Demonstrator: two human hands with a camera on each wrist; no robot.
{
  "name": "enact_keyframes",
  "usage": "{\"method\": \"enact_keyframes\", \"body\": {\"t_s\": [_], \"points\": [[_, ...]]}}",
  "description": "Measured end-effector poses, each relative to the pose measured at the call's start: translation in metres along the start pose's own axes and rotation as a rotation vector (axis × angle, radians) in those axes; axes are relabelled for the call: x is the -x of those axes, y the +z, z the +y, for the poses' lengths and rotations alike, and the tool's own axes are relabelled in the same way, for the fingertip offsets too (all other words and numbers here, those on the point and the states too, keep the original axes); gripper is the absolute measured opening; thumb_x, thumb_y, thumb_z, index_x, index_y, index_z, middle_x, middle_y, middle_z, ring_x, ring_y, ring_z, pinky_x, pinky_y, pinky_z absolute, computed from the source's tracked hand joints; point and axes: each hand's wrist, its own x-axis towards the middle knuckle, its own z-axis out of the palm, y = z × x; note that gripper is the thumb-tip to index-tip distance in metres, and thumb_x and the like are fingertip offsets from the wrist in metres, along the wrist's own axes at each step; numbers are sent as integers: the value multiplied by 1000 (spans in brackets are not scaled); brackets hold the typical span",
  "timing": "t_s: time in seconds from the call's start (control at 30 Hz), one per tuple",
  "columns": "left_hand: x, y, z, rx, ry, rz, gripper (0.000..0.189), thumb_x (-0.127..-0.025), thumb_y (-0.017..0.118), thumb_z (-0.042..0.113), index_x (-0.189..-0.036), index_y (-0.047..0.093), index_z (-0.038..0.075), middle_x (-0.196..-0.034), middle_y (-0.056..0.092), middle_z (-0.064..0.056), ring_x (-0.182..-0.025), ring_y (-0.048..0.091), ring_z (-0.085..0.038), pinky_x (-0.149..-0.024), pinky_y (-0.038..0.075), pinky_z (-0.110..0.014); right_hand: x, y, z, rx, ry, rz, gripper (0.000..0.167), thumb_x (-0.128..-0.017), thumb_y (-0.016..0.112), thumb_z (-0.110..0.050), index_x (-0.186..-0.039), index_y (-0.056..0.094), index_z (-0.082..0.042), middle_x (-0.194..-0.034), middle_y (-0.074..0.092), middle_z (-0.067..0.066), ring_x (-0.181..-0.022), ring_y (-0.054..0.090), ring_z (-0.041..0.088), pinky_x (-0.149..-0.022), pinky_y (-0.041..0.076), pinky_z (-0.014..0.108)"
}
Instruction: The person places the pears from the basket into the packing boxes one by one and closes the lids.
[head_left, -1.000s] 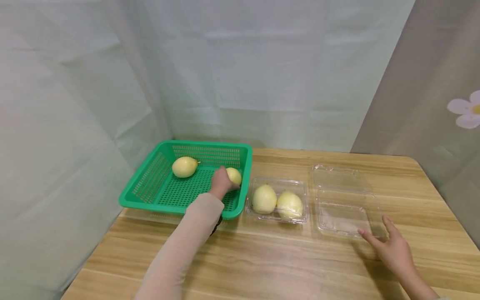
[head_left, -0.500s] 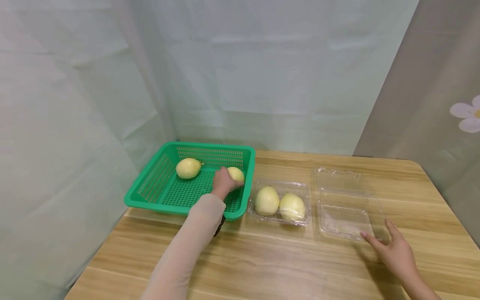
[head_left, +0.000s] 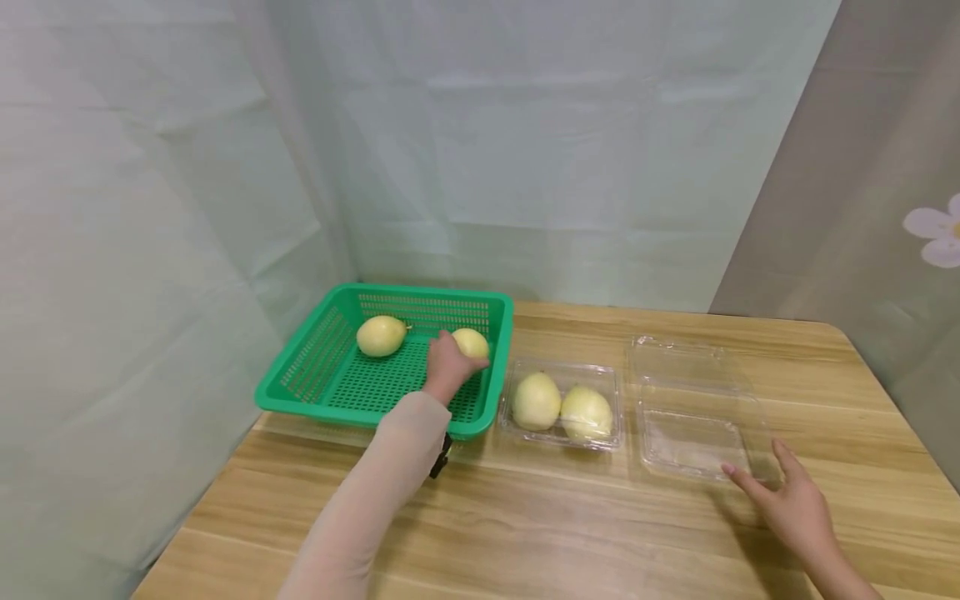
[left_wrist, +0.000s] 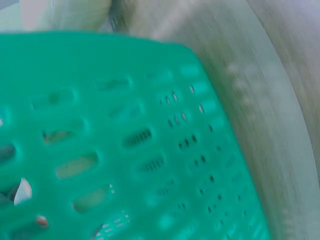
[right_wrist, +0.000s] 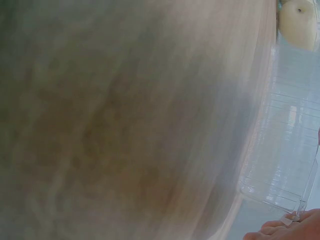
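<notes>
My left hand (head_left: 447, 364) reaches into the green plastic basket (head_left: 273, 392) and grips a pale yellow pear (head_left: 471, 342) near the right wall, thumb on its near side. Another pear (head_left: 381, 336) with a short stem lies at the basket's back left. In the left wrist view, the slotted basket wall (left_wrist: 115, 60) hides most of the hand. My right hand (head_left: 797, 504) has thumb and forefinger spread at the near right corner of an opened clear plastic clamshell box (head_left: 693, 442), which holds nothing. In the right wrist view, its fingers (right_wrist: 300, 227) meet the box's corner.
Between basket and opened box stands a second clear box (head_left: 555, 367) with two pears (head_left: 536, 402) side by side. Everything rests on a wooden table (head_left: 555, 517), with pale curtains (head_left: 547, 167) behind and at the left.
The whole scene has shifted slightly right and down in the head view. My left hand stays at the same pear, and my right hand keeps its place at the box corner.
</notes>
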Motion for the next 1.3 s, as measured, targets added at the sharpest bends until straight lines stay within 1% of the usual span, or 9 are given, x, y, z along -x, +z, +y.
{"method": "enact_keyframes", "body": {"t_s": [0.13,0.23,0.33,0.5,0.57,0.77,0.87,1.07,1.3], "points": [[2,2,2,-1,3,23,77,-69,83,27,-124,44,-11,-114,56,-29,-105,56,-40,-88,50,-47,0,0,0,-11,6,-2,98,-91,59,-45,-145,2,14,-144,7,43,-128,13,64,-100,22,71],[2,3,2,28,4,44,79,-68,84,24,-125,42,-10,-115,56,-28,-106,56,-40,-89,49,-47,0,1,0,-19,10,1,98,-91,59,-45,-145,2,13,-145,6,42,-129,13,63,-100,21,71],[0,0,1,98,3,76,77,-68,82,22,-125,41,-9,-115,56,-28,-106,56,-40,-88,49,-48,0,1,-1,-19,10,2,98,-91,59,-46,-145,2,13,-145,6,42,-129,13,63,-100,21,71],[-1,-4,-2,214,-36,118,75,-69,78,22,-126,41,-9,-116,54,-27,-105,55,-40,-87,48,-48,1,2,0,-10,-10,16,97,-91,60,-44,-144,3,16,-144,7,43,-129,13,63,-102,19,70],[-1,-4,-3,235,-47,136,75,-68,78,22,-126,41,-8,-116,53,-27,-103,54,-39,-86,48,-48,2,4,1,-11,-14,25,97,-91,61,-43,-143,5,16,-144,8,43,-129,13,63,-103,18,69],[-4,-5,-6,266,14,186,72,-68,75,22,-126,43,-6,-114,54,-23,-98,53,-35,-82,47,-46,2,4,1,-20,-12,41,97,-91,61,-42,-144,5,16,-145,9,42,-130,13,62,-103,18,69],[-3,-7,-5,278,31,182,72,-69,75,23,-127,43,-5,-114,53,-22,-97,53,-34,-81,46,-46,2,4,1,-19,-16,40,96,-91,61,-42,-143,6,17,-144,9,43,-130,13,62,-103,18,69],[2,-7,2,318,42,156,71,-70,76,24,-128,44,-3,-113,55,-20,-96,54,-32,-79,47,-46,2,3,0,-19,-3,24,97,-91,60,-43,-144,3,16,-145,7,42,-130,11,62,-103,18,69],[7,-7,12,422,74,152,72,-72,76,21,-131,42,-2,-117,54,-19,-99,54,-32,-81,49,-46,3,4,-2,-16,-8,35,97,-91,60,-43,-143,4,17,-144,8,43,-130,13,62,-103,18,69]]}}
